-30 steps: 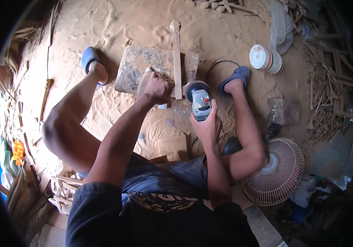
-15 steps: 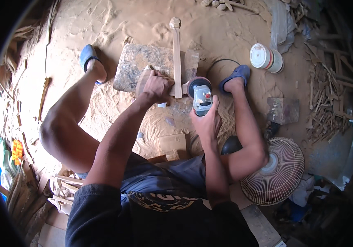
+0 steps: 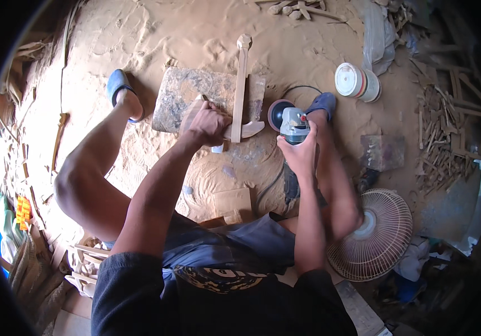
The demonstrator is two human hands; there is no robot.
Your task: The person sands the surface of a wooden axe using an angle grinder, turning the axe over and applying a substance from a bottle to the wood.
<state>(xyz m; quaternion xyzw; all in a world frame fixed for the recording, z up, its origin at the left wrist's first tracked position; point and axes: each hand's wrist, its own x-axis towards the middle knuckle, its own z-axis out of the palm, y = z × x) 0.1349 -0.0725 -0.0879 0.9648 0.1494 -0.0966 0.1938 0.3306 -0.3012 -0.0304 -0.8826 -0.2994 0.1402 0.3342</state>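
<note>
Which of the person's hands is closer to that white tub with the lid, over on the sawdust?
The right. The right hand grips the angle grinder, a short way left of the white tub. The left hand rests on the wooden piece, farther left.

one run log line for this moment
left hand: presses wooden piece onto stone block | right hand: grips angle grinder, beside block

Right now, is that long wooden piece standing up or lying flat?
Lying flat: the long wooden piece rests across the stone slab, left hand gripping it.

Sawdust-covered floor (image 3: 195,39) with stone slab (image 3: 195,95), fan (image 3: 372,235), white tub (image 3: 355,81), wood scraps (image 3: 442,129).
</note>
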